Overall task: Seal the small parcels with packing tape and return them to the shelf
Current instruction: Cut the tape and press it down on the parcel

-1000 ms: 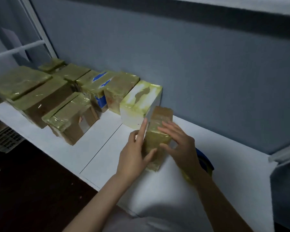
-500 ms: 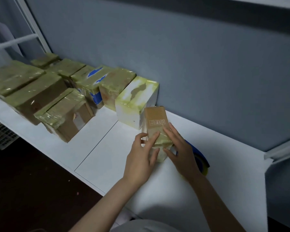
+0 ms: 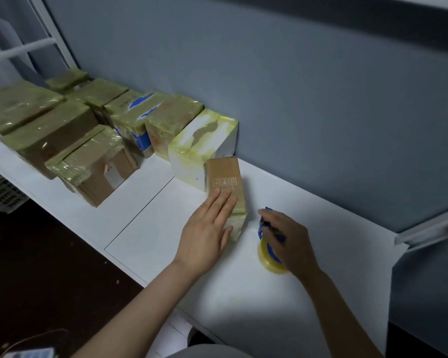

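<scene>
Parcels [image 3: 173,117]: nine, one under left hand [image 3: 207,228]; tape roll [image 3: 265,257]: one.

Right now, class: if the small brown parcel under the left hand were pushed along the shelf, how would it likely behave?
The small brown parcel lies flat on a broad face, so it would probably slide, not tip. Its glossy tape wrap on the smooth white shelf suggests little grip. Crisp edges under the left hand suggest a stiff box.

Brown parcel [image 3: 224,177], white printed symbols; blue dispenser [image 3: 269,229], yellowish tape [image 3: 268,259].
</scene>
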